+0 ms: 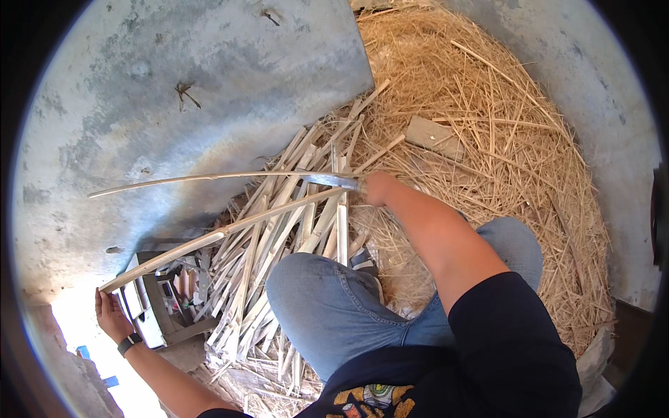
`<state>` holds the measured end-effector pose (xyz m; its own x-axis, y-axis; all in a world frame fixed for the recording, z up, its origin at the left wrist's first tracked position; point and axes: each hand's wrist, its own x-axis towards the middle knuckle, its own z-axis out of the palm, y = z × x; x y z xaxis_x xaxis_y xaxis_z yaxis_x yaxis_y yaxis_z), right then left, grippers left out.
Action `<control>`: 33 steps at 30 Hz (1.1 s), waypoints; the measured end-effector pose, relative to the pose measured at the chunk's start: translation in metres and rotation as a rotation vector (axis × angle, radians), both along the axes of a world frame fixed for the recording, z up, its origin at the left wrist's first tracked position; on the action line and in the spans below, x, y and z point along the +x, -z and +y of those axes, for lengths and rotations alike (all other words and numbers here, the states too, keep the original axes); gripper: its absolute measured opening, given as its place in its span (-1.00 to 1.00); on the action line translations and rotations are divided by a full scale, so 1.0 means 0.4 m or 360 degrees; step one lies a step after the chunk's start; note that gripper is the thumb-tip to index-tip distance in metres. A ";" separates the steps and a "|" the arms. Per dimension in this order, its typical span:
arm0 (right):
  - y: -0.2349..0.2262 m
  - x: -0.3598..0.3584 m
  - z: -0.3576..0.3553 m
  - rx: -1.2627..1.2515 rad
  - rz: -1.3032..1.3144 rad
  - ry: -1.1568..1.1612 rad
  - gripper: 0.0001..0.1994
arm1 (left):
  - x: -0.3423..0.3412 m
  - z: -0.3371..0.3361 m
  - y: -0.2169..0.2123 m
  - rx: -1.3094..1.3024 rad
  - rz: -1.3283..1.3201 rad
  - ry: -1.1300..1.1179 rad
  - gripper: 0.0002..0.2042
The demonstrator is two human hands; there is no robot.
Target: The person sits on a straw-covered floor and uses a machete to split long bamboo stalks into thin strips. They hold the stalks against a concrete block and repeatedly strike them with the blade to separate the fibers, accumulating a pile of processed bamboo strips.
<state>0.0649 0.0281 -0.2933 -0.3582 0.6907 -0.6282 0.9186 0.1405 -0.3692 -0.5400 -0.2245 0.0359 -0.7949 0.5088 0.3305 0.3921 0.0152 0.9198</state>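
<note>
My left hand (113, 319) is closed around the lower left end of a long bamboo strip (209, 238). That strip slants up to the right, its far end by the knife. In my right hand (378, 188) is the knife (326, 180), its broad metal blade pointing left; the fingers hide most of the handle. A thinner bamboo sliver (188, 180) runs left from the blade, bowed and spread apart from the thicker strip. Whether the two are still joined near the blade I cannot tell.
Split bamboo strips (254, 258) lie heaped left of my bent knees. Fine shavings (488, 153) cover the floor to the right, with a flat wooden block (435, 138) on them. A small wooden frame (164, 306) stands near my left hand. Grey walls (209, 83) curve around.
</note>
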 end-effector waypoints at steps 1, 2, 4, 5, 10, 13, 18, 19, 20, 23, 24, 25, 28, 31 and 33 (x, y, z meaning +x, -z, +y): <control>0.042 0.007 -0.017 0.0216 0.0018 0.0048 -0.82 | 0.007 -0.003 0.011 0.0016 0.0005 -0.0011 -0.66; 0.066 0.011 -0.022 0.0439 0.0043 0.0090 -0.83 | 0.009 -0.010 0.019 0.0039 0.0016 -0.0026 -0.66; 0.096 0.043 -0.019 0.0695 -0.0071 -0.0126 -0.85 | 0.021 -0.019 0.026 0.0049 0.0019 -0.0010 -0.65; 0.105 0.055 -0.019 0.0820 -0.0129 -0.0238 -0.86 | 0.033 -0.014 0.028 0.0037 0.0049 -0.0018 -0.65; 0.112 0.058 -0.050 0.0809 -0.0307 -0.0044 -0.85 | 0.102 0.020 -0.015 -0.0039 0.0128 -0.0068 -0.65; 0.115 0.026 -0.037 0.0641 -0.0266 -0.0025 -0.83 | 0.106 0.028 -0.021 -0.0069 0.0130 -0.0076 -0.64; 0.115 0.039 0.016 -0.0027 0.0003 0.0188 -0.80 | 0.150 0.028 -0.024 -0.0042 0.0103 -0.0143 -0.64; 0.100 0.051 0.006 -0.0175 0.0021 0.0196 -0.78 | 0.147 0.018 -0.022 -0.0069 0.0118 -0.0153 -0.64; 0.114 0.057 0.010 -0.0342 0.0071 0.0265 -0.77 | 0.141 0.002 -0.022 -0.0097 0.0134 -0.0161 -0.64; 0.188 0.064 0.046 -0.0863 0.0238 0.0609 -0.76 | 0.124 0.004 -0.013 -0.0075 0.0143 -0.0121 -0.65; 0.185 0.080 0.050 -0.0556 0.0106 0.0393 -0.77 | 0.131 0.017 -0.019 -0.0058 0.0146 -0.0123 -0.65; 0.096 0.093 0.061 -0.0237 -0.0023 0.0163 -0.78 | 0.139 0.022 -0.024 -0.0030 0.0150 -0.0137 -0.65; -0.004 0.169 0.093 0.0433 -0.0283 -0.0102 -0.77 | 0.135 0.046 -0.053 0.0020 0.0160 -0.0088 -0.63; -0.010 0.251 0.108 0.0447 -0.0287 -0.0041 -0.75 | 0.063 -0.004 -0.080 -0.0212 0.0569 -0.0073 -0.63; 0.001 0.327 0.122 0.0351 -0.0376 -0.0098 -0.74 | 0.095 -0.017 -0.111 -0.0584 0.1210 -0.0190 -0.62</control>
<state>0.1959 0.0771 -0.2935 -0.2656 0.8011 -0.5364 0.9626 0.2515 -0.1010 -0.5022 -0.2315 0.0802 -0.4789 0.6149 0.6266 0.8779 0.3414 0.3359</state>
